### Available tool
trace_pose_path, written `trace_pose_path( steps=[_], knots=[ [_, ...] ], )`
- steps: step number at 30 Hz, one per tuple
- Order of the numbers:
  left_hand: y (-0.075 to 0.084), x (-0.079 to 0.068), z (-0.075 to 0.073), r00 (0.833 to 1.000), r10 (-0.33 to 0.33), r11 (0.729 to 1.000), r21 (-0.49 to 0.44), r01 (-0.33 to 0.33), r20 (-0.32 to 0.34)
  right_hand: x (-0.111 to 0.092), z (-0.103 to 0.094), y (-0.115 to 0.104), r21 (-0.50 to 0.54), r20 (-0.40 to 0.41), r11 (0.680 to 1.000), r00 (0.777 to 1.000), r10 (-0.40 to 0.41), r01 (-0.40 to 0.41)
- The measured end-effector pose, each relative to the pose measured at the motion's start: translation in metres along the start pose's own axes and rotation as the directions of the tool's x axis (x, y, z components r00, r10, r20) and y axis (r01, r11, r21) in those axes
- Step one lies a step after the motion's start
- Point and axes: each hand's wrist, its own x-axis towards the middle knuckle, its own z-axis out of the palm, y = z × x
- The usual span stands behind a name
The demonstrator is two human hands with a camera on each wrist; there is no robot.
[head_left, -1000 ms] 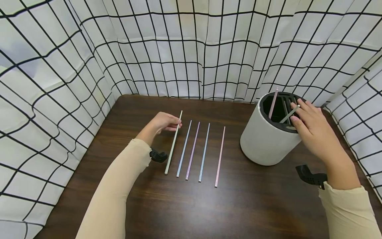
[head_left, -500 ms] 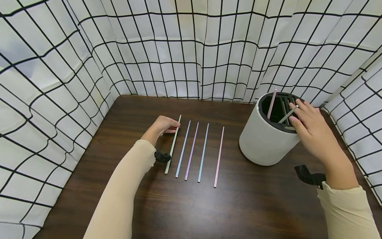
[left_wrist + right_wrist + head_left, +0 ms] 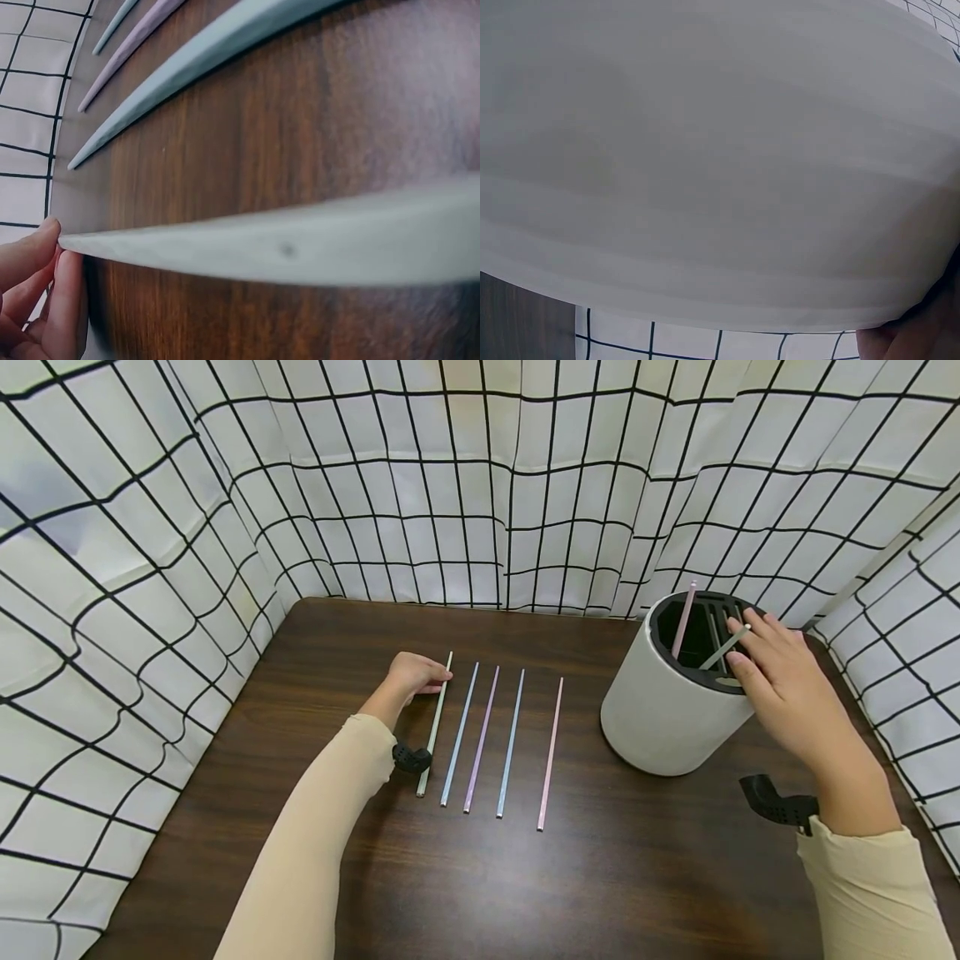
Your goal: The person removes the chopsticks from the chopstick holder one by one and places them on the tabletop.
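My left hand (image 3: pixel 416 677) pinches the far, thin end of a pale green chopstick (image 3: pixel 437 727) between thumb and fingertips; the pinch also shows in the left wrist view (image 3: pixel 45 285). To its right lie a blue chopstick (image 3: pixel 461 735), a purple chopstick (image 3: pixel 482 739), a second blue chopstick (image 3: pixel 512 743) and a pink chopstick (image 3: pixel 551 756), roughly side by side on the table. My right hand (image 3: pixel 783 693) rests on the right rim of a white utensil holder (image 3: pixel 667 718), fingers extended over its top. A pink chopstick (image 3: pixel 684 620) and a green chopstick (image 3: pixel 723 647) lean inside.
The holder has a black slotted insert (image 3: pixel 705 672) and stands on the right of the dark wooden table (image 3: pixel 600 877). White cloth walls (image 3: pixel 420 493) with a black grid enclose the table at the back and both sides.
My left hand has come slightly nearer with the pale green chopstick, whose far end has shifted a little toward me and left. The right hand stays on the holder's rim.
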Motion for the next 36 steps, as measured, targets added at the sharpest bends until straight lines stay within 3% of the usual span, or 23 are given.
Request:
trace_pose_path(
  steps=[16, 24, 30, 36],
  knots=[
    [-0.003, 0.001, 0.007, 0.999, 0.036, 0.999, -0.005, -0.036, -0.037, -0.001, -0.001, 0.000, -0.006, 0.004, 1.000, 1.000, 0.008, -0.008],
    [-0.002, -0.001, 0.007, 0.998, 0.034, 0.997, -0.072, -0.038, -0.054, -0.001, 0.000, 0.000, 0.007, 0.006, 1.000, 1.000, 0.002, -0.002],
    [0.004, -0.004, 0.014, 0.992, 0.112, 0.977, -0.177, -0.119, -0.052, -0.001, 0.001, -0.001, 0.011, 0.009, 1.000, 1.000, 0.003, -0.003],
    [0.028, -0.016, 0.042, 0.974, 0.223, 0.936, -0.269, -0.226, -0.041, -0.001, -0.001, -0.001, 0.005, 0.007, 1.000, 1.000, 0.004, -0.005]
  ],
)
